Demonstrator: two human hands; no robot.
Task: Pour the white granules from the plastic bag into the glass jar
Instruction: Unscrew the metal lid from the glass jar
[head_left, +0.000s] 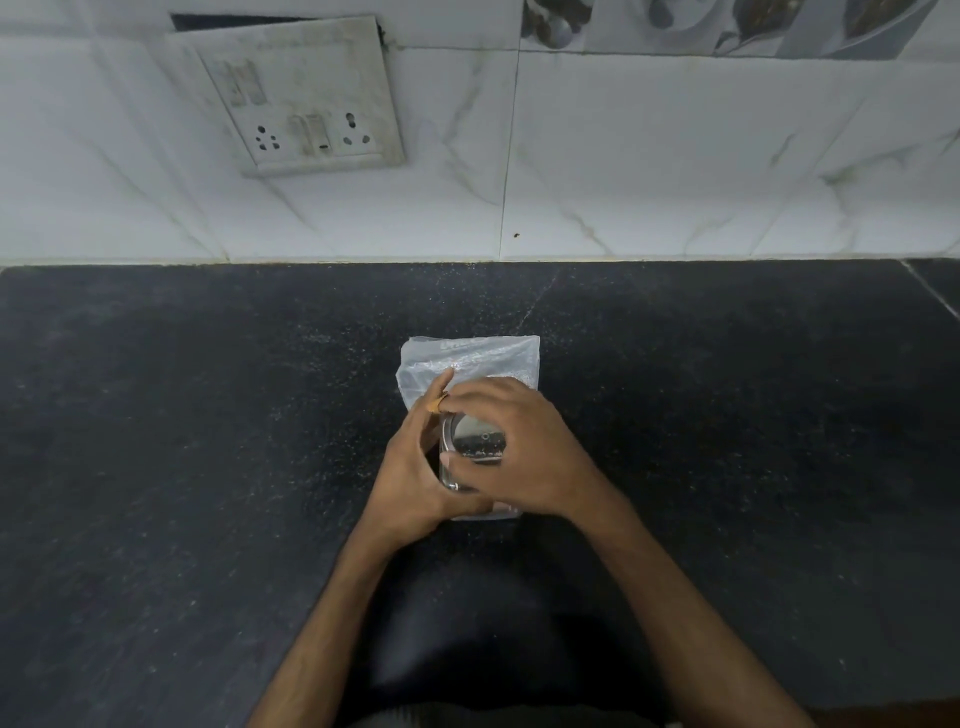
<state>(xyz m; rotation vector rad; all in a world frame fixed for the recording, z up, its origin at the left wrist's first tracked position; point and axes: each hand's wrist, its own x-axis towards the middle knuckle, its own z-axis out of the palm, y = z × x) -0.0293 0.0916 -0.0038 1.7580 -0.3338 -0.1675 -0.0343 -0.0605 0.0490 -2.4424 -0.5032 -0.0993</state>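
Glass jar (457, 470) stands mid-counter on the black speckled countertop (208, 441), near the front edge, metal lid (478, 436) on, seen from above. Both hands are on it. Left hand (415, 475) wraps the jar's left side, palm against the glass, fingers curled round the body; forefinger sticks up past the lid rim, a gold ring (441, 401) on it. Right hand (511, 449) comes over the top from the right, fingers (467, 402) arched across the far edge of the lid, thumb (460, 462) pressed at the near edge, so the lid sits between thumb and fingers in a closed grip. Only the centre of the lid shows between them. Plastic bag (470, 361) with white granules lies flat on the counter directly behind the jar, touching or just beside it, cannot tell which; its near end is hidden by the hands, far end toward the wall. A pale bit of something (498, 512) shows under the right wrist at the jar's base, unclear what. White marble-look tiled wall (675, 156) at back, dirty switch and socket plate (291, 98) upper left.
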